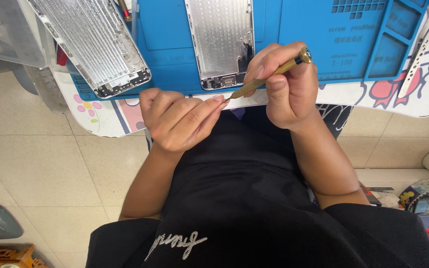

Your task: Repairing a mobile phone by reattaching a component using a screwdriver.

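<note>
**Brass screwdriver pinched at the table edge**

From my feed, farthest left lies a bare silver phone housing (93, 47), tilted, its lower end overhanging the blue work mat (299, 39). A second silver phone housing (220, 42) sits upright near the middle of the mat.

My left hand (177, 119) is curled closed below the table edge, its fingertips (218, 99) pressed together right at the screwdriver's tip; whether they pinch a screw I cannot tell.

The screwdriver (269, 74) is slim and brass-coloured, with a knurled grip and a dark cap at the top, slanting up to the right. It sits just in front of the second housing's lower end. My right hand (286, 84) is closed around its shaft, thumb and fingers gripping it.
</note>
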